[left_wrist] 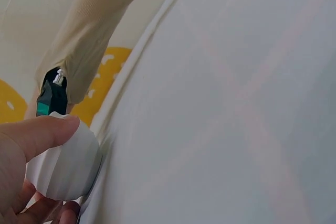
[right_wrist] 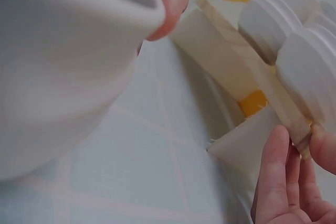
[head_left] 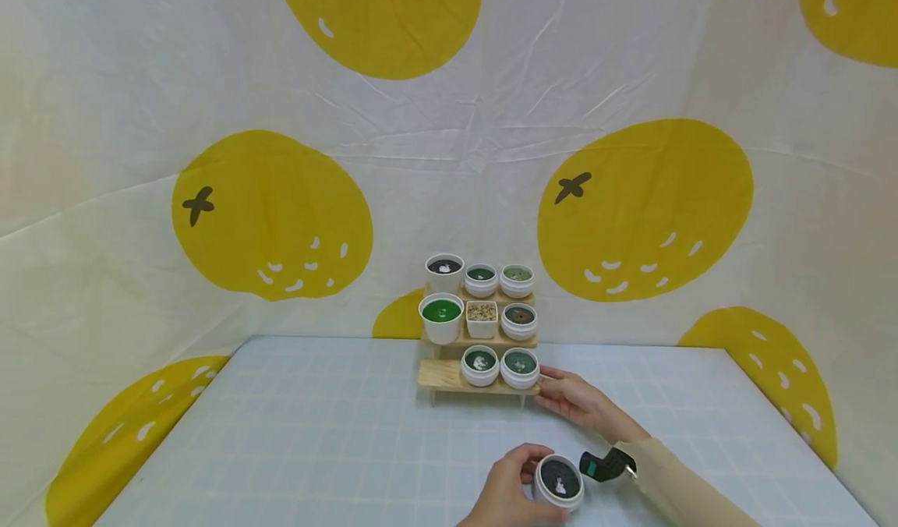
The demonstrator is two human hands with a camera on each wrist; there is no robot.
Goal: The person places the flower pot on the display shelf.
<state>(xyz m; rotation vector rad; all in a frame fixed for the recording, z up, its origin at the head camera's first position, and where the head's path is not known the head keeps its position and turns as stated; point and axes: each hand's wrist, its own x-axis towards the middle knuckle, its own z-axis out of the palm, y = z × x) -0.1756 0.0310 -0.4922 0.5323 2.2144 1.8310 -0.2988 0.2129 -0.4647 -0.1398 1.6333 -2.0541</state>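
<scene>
My left hand (head_left: 503,486) grips a small round white pot (head_left: 559,480) with dark grey contents and a pale mark on top. In the left wrist view the thumb lies along the side of this ribbed pot (left_wrist: 73,166), with fingers beneath. Farther forward, my right hand (head_left: 578,401) pinches the right end of the lowest step of a tiered wooden stand (head_left: 438,373). The right wrist view shows its thumb and fingers (right_wrist: 273,169) about the board's corner. Two white pots with green contents, one centre (head_left: 480,366) and one right (head_left: 520,367), sit on that step.
On the upper steps stand several more containers, among them a tall cup with bright green contents (head_left: 442,318) and a square dish of speckled bits (head_left: 482,319). A pale checked cloth (head_left: 295,433) covers the table. Behind hangs a white curtain (head_left: 449,199) with yellow fruit prints.
</scene>
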